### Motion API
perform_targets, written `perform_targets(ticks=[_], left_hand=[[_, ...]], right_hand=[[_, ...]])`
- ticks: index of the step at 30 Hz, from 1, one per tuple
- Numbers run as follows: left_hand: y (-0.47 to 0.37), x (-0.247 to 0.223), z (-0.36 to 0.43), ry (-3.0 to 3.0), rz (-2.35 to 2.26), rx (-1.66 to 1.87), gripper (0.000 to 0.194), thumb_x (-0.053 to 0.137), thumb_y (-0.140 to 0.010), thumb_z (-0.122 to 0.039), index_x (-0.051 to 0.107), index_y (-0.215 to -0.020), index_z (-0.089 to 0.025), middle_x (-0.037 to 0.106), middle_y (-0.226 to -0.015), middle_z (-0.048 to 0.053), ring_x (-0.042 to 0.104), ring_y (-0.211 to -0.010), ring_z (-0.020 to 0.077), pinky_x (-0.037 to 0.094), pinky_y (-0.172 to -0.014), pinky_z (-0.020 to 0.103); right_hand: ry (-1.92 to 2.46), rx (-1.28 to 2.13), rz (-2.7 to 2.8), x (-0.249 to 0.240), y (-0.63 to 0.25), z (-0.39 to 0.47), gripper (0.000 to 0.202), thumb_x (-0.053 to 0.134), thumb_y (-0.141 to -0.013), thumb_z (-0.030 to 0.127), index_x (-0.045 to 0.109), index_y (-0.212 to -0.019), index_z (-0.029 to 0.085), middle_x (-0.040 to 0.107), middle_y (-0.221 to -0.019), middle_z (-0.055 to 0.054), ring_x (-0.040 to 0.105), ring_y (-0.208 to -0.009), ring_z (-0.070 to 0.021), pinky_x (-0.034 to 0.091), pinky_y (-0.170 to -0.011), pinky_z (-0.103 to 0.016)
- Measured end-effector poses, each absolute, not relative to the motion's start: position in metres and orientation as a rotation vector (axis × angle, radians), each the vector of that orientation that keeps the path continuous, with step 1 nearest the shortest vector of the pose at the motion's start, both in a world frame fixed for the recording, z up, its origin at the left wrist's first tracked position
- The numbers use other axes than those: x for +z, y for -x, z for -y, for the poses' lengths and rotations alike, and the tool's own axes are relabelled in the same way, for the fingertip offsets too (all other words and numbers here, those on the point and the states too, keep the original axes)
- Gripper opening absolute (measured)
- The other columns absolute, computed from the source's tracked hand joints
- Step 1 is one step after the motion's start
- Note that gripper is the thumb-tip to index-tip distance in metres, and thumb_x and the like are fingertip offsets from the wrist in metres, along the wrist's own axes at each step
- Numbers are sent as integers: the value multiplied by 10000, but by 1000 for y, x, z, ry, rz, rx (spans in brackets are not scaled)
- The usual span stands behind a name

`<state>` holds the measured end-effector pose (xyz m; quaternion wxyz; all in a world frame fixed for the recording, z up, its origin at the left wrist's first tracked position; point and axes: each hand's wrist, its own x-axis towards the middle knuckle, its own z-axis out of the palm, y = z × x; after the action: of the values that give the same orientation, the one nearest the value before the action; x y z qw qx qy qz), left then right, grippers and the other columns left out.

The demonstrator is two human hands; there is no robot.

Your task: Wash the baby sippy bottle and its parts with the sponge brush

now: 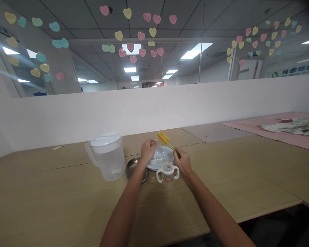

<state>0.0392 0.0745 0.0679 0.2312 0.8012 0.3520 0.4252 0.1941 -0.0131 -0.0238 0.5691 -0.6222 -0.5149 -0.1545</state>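
My right hand [182,160] is closed round the green handle of a bottle brush [164,137] with a yellow sponge head. My left hand [148,149] pinches just left of the sponge; a thin pale thing shows at its fingertips, too small to name. Below both hands is a white bowl [167,151]. A small white bottle part [152,160] is at the bowl's left side, partly behind my left wrist. Nearer me, between my forearms, a clear baby bottle [168,180] with two white handles stands upright without a cap.
A round metal dish [130,167] lies partly under my left forearm. Left of it stands a lidded plastic pitcher [109,157]. A pink cloth [237,125] with crumpled fabric [293,126] covers the far right of the wooden table [54,202]. A low white wall runs behind.
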Motion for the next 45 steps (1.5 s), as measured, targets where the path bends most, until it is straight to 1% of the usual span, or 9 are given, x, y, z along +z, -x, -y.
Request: perform_targets(ticks=[3,11,18,23,28,31,35,42,45], left_hand=[[-40,69,-73,-2152,-912,1207,191,488,-789,-341,592,-794,-180,504,-520,-44,519,-545,129,348,-565,226],[-43,80,-60,-1892,-617,1117,219,397,-759,-254,411,-550,-189,396,-468,-54,447,-481,104,338,-545,227],[-54,78,-49,-1751,-577,1114,253,334,-800,-288,367,-567,-197,351,-452,-68,442,-429,89,366,-522,217],[-50,83,-41,-1559,-559,1148,344,423,-816,-389,372,-537,-194,314,-419,-83,370,-379,69,375,-497,212],[-44,94,-39,-1567,-527,1253,261,579,-765,-346,571,-605,-140,449,-477,-51,444,-454,63,361,-503,190],[-42,100,-38,-1333,-435,1281,140,652,-721,-271,632,-722,-132,584,-632,-10,550,-593,74,448,-646,205],[-42,105,-36,-1069,-391,1191,136,652,-744,-224,640,-843,-132,669,-904,70,624,-834,120,475,-809,260],[-45,107,-40,-1177,-465,1092,244,608,-793,-312,647,-930,-114,668,-823,85,618,-787,142,488,-694,235],[-42,109,-43,-1184,-439,1061,220,613,-786,-295,658,-920,-126,658,-821,78,611,-768,135,488,-689,230]], right_hand=[[1417,-334,1215,-21,-194,15,353,388,-852,356,664,-934,151,694,-891,-100,614,-777,-196,453,-729,-290],[1353,-283,1202,-18,-191,18,308,409,-838,313,670,-864,150,690,-785,-76,604,-692,-171,452,-682,-258],[1328,-344,1190,-20,-191,19,309,405,-847,326,663,-855,155,675,-741,-65,586,-642,-156,446,-634,-243],[1299,-388,1182,-18,-193,23,286,425,-837,312,662,-828,151,668,-743,-67,581,-637,-153,442,-631,-245],[1328,-421,1062,-18,-197,24,279,437,-825,317,655,-798,145,644,-679,-49,544,-585,-143,424,-590,-245],[1325,-434,1074,-19,-195,24,282,435,-827,322,652,-804,143,651,-702,-54,547,-592,-141,424,-590,-243],[1329,-458,1163,-19,-188,25,285,430,-833,323,656,-848,149,673,-770,-74,579,-641,-149,437,-621,-247],[1335,-518,1255,-14,-183,28,315,411,-839,329,671,-871,154,679,-782,-91,575,-630,-149,445,-623,-253],[1326,-514,1296,-16,-185,28,313,420,-827,318,684,-857,153,682,-775,-85,572,-623,-143,438,-618,-247]])
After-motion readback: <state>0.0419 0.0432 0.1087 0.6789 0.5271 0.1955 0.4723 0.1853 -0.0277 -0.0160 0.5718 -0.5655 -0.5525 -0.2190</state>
